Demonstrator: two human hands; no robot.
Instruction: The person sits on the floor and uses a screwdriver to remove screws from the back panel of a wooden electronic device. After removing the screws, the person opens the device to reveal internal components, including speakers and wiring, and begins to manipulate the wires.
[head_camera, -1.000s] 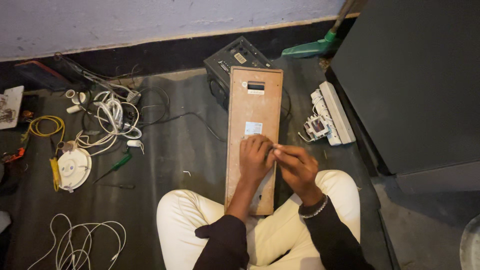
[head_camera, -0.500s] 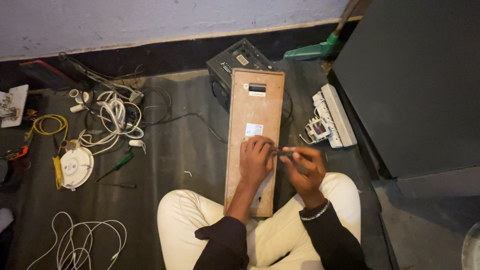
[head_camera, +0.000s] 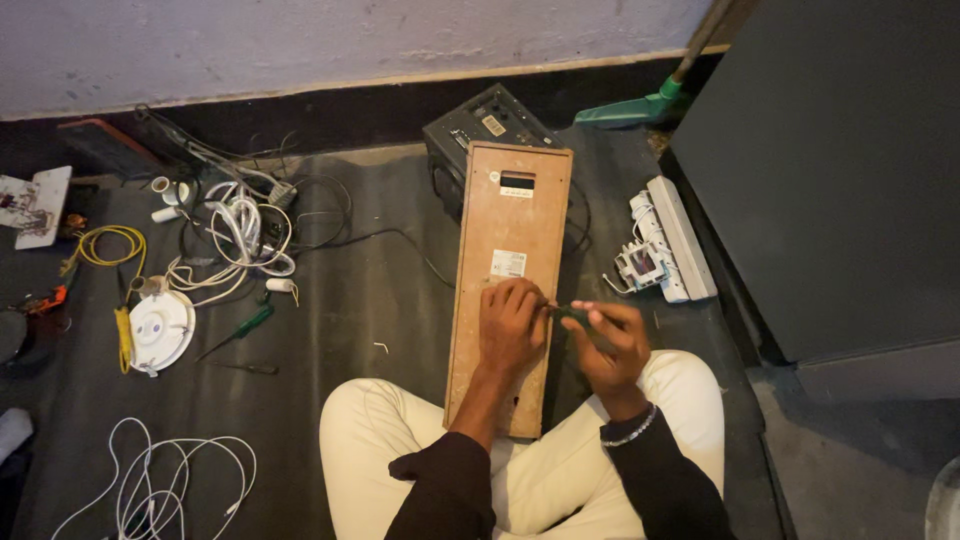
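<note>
Two hands | left hand (head_camera: 513, 325) flat on wooden board (head_camera: 510, 230) | right hand (head_camera: 607, 345) grips screwdriver (head_camera: 572, 316) | dark floor mat (head_camera: 350, 310)

Brown wooden board (head_camera: 510, 270) (white sticker), green-handled screwdriver (head_camera: 580, 318), cream trousers (head_camera: 560, 470), yellow cable (head_camera: 105, 245).

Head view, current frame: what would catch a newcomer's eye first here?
The long wooden board lies lengthwise in the middle, its near end on the seated person's lap. The left hand presses on it, and beside it the right hand holds a green-handled screwdriver pointed at the board's right edge. To the left, a tangle of white cables and a round white ceiling rose lie on the dark floor mat.
</note>
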